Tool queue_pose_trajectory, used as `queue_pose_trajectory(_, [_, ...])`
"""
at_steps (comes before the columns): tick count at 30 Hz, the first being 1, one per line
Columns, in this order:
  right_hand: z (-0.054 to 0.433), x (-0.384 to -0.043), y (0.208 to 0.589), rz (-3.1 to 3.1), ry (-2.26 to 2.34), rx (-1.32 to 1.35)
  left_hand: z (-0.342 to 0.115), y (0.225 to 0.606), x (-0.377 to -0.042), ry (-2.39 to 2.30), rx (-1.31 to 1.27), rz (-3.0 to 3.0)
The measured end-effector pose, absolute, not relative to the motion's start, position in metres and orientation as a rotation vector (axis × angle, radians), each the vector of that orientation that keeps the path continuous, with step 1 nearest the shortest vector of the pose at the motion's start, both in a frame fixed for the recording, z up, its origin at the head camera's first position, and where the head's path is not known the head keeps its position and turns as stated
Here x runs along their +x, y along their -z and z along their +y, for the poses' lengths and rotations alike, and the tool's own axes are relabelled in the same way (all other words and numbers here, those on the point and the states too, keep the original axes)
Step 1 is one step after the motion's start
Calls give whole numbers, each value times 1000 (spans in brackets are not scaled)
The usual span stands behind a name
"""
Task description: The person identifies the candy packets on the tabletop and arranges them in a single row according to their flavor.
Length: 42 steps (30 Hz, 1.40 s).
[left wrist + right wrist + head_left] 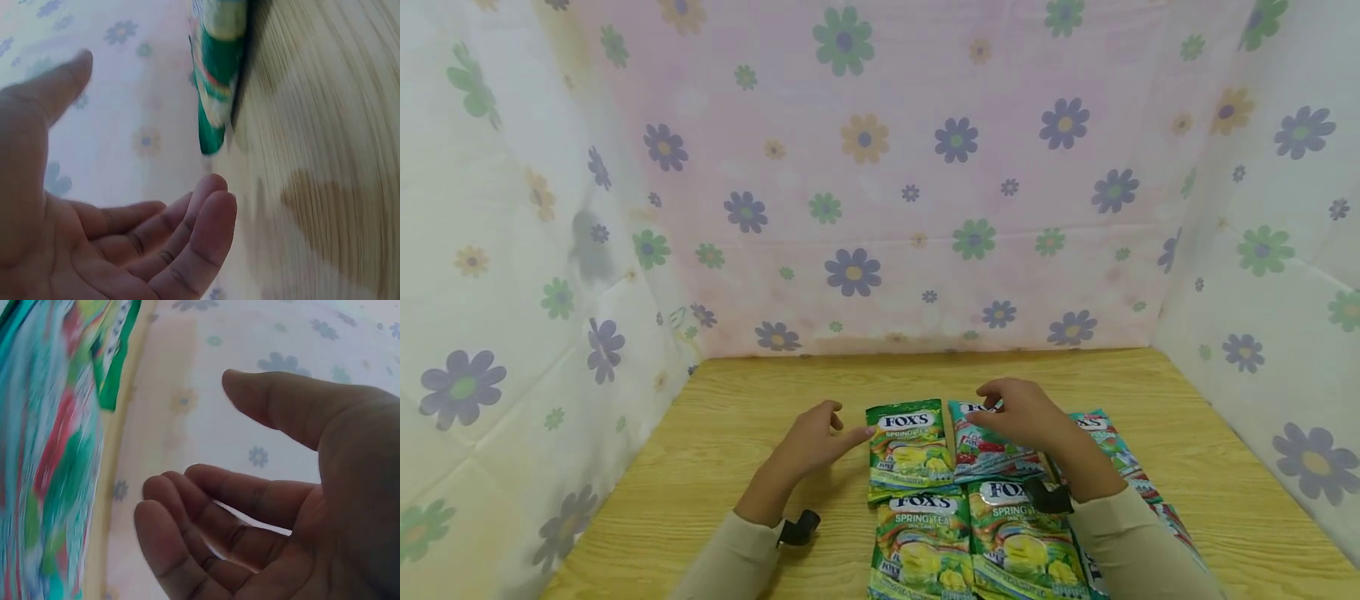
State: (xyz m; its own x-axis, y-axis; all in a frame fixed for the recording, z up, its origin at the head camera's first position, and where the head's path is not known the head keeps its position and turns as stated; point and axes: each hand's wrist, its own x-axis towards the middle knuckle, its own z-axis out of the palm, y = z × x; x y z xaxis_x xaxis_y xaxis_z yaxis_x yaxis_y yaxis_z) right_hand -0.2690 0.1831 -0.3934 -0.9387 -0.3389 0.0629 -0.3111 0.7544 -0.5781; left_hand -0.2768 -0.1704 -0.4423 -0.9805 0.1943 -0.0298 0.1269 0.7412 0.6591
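- Five or more candy bags lay flat on a wood-grain bench (700, 433), in front of a flower-print curtain (895, 183).
- The green Fox's Spring Tea bag (917, 462) lay at the upper left of the group, printed side up. Just to its right lay a teal bag (992, 450).
- Two more green bags (921, 554) lay side by side on the near side of these. Other teal bags (1112, 446) lay to the right, partly hidden by the right arm.
- Both hands were empty. The left hand (816, 437) was open, fingers softly bent and thumb apart, beside the upper green bag's left edge; contact could not be told.
- The right hand (1026, 412) was also open, thumb and fingers well apart, over the top of the teal bag and covering part of its label.
- The likeliest trouble was a nudge: pressure from the left thumb could push the green bag into its teal neighbour and skew both.
- The bags lay so close that fingertips closing on one edge could catch the next bag too.
- The right forearm passed low over the right-hand bags, so a dragging sleeve (1138, 542) could shift them.
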Motion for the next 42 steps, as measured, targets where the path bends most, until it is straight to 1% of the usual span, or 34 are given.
queue_pose_trajectory(9, [145, -266, 399, 2807, 1091, -388, -161, 444, -273, -1361, 138, 2569])
queue_pose_trajectory(17, [129, -259, 413, 2655, 1260, -276, -160, 449, -272, -1428, 188, 2431])
queue_pose_trajectory(21, [127, -258, 417, 2577, 1317, -296, -160, 450, -271, -1445, 189, 2388])
queue_pose_trajectory(27, [125, -259, 420, 2631, 1207, -297, -153, 451, -271, -1469, 229, 2320])
queue_pose_trajectory(37, [123, -258, 426, 2641, 1180, -272, -149, 455, -266, -1465, 227, 2315])
queue_pose_trajectory(42, [122, -259, 426, 2632, 1155, -334, -150, 456, -268, -1477, 244, 2303])
